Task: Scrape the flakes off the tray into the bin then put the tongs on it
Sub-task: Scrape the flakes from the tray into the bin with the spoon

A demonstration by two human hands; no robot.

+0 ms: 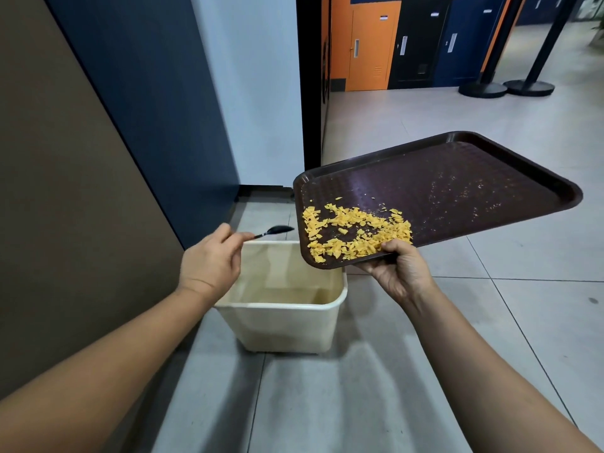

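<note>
A person's right hand [400, 269] grips the near edge of one dark brown tray [457, 188], thumb curled over the rim, tilting it down toward a single cream bin [287, 308] on the tiled floor [490, 305]. Yellow flakes [356, 232] lie heaped in the tray's lowest corner, which overhangs the bin's right rim; fine crumbs dot the rest. The bin's inside appears bare. The left hand [210, 261] pinches one dark spoon [277, 230], its bowl just beside the tray's left edge, above the bin. Walls close in on the left; open floor lies to the right.
</note>
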